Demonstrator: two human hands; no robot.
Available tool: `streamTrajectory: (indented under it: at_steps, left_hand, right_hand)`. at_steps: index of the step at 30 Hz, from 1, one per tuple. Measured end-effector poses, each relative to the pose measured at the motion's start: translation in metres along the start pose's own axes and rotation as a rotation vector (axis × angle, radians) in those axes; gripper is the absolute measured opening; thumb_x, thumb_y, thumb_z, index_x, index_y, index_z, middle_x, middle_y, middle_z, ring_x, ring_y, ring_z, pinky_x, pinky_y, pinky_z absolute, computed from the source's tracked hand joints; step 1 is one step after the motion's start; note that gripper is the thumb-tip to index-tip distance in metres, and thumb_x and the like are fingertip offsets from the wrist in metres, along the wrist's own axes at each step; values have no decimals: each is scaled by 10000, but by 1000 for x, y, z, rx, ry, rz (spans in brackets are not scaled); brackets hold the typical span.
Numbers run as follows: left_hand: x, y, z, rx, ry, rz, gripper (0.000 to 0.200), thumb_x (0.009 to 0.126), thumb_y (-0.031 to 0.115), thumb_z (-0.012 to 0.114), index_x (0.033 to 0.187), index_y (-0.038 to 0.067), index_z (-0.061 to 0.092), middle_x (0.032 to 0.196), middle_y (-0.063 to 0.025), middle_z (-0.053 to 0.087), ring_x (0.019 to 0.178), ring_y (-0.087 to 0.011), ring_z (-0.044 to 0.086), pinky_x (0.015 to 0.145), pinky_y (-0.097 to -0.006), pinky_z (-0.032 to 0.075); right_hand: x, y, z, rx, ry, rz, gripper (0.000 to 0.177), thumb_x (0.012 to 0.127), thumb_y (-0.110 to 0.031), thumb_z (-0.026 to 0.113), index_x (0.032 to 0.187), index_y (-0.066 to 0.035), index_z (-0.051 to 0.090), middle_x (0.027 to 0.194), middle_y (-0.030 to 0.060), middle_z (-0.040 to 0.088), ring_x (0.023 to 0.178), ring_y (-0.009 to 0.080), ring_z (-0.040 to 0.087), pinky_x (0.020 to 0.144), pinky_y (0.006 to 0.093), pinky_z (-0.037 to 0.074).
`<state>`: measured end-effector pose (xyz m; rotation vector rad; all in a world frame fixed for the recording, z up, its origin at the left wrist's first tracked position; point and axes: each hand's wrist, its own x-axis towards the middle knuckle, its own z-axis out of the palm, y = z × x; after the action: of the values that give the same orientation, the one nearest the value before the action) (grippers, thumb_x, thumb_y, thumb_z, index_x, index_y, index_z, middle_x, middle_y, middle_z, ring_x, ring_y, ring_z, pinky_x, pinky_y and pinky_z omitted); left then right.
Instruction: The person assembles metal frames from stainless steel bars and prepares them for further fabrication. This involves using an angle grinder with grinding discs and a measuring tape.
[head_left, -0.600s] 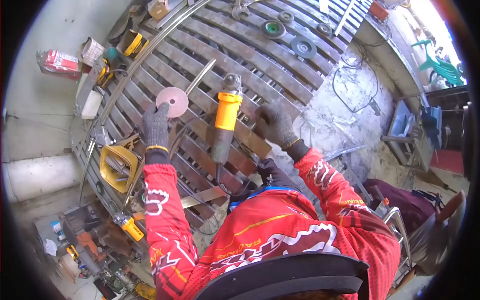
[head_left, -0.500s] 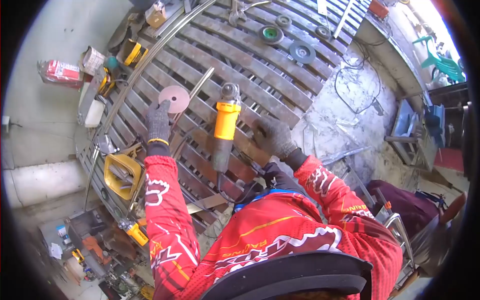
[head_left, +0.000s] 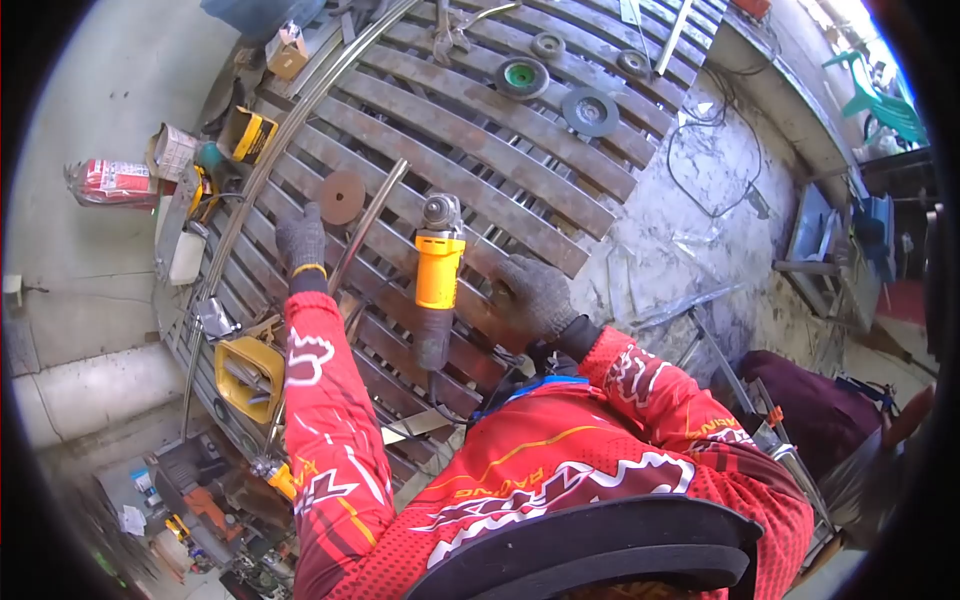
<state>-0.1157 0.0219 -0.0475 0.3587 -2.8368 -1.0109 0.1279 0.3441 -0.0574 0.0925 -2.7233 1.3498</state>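
A reddish-brown disc (head_left: 342,197) with a centre hole lies over the metal slats of the bench (head_left: 470,135). Just left of and below it is my left hand (head_left: 301,240) in a grey glove, its fingertips close to the disc's edge; whether they touch it or hold anything is hidden. A yellow and black angle grinder (head_left: 437,275) lies between my hands, its head pointing away from me and no disc on it. To its right, my right hand (head_left: 535,296), also gloved, has its fingers curled; I cannot make out anything in them. Metal tubes (head_left: 368,222) run between disc and grinder.
Beyond the grinder are a green-centred wheel (head_left: 521,76), a grey disc (head_left: 590,111) and smaller wheels. A yellow container (head_left: 248,378) with metal pieces stands at the left edge. Boxes and tools are at the upper left, a cable (head_left: 678,165) at the right.
The disc shows a darker face and lies on the bench instead of being held up in my left hand. My left hand has drawn slightly back from it.
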Motion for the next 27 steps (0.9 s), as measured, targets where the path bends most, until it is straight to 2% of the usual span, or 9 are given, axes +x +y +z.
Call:
streamTrajectory:
  at_steps: [1,4,7,11,17,21,23,25,27]
  left_hand:
    - [-8,9,-8,236,194,118,348,889,304,675,962,-34,639,848,-163,648,711,-239,650,661,-405,513]
    - [-94,60,-20,35,-130,341,465,841,441,732,920,-7,635,867,-197,683,785,-362,657,746,-465,504]
    - [-175,95,-19,325,-535,194,568,771,543,766,954,23,629,927,-224,684,843,-397,673,742,-469,519]
    - [-223,96,-11,449,-555,116,688,708,535,808,1095,23,558,972,-243,685,908,-430,678,780,-506,538]
    - [-199,59,-3,277,-535,204,575,720,420,827,1044,-13,632,942,-214,711,863,-346,711,748,-457,554]
    - [-208,58,-20,-214,-750,7,445,765,328,798,993,-28,659,795,-102,692,707,-191,680,648,-351,544]
    - [-219,59,-39,-324,-818,-33,374,792,274,771,986,-27,662,760,-56,666,678,-131,646,620,-312,531]
    - [-238,60,-59,-354,-850,61,367,812,222,748,1059,-19,624,845,-54,667,724,-119,636,642,-303,532]
    - [-261,71,-79,-587,-972,72,442,800,220,765,1134,-3,581,938,-63,666,780,-119,639,682,-307,542]
  right_hand:
    - [1,2,2,2,8,-13,179,809,-237,623,926,-101,619,867,182,634,823,419,628,681,513,498]
    - [4,0,-3,0,-36,-10,164,817,-228,607,919,-99,616,863,182,629,827,420,621,695,516,496]
    - [7,-8,-8,108,-9,1,153,827,-226,591,906,-97,616,862,177,625,843,417,617,706,515,494]
    - [-2,-4,5,31,30,24,165,780,-180,627,931,-119,650,848,152,628,804,382,640,672,461,516]
    - [5,6,16,-58,106,-61,217,771,-183,638,971,-105,667,872,166,646,777,391,648,646,456,523]
    - [-2,6,9,-71,254,-67,209,827,-216,637,998,-100,667,871,149,678,737,349,677,643,440,533]
    - [-1,-5,3,692,104,454,260,886,-296,657,1034,-82,654,883,100,699,778,301,696,681,444,543]
    - [-4,-13,2,854,-30,509,447,927,-434,641,1147,-45,628,1002,99,705,916,292,694,809,466,553]
    - [-17,-36,28,1771,-63,586,552,961,-492,556,1240,-18,596,1131,159,688,1034,331,675,929,491,529]
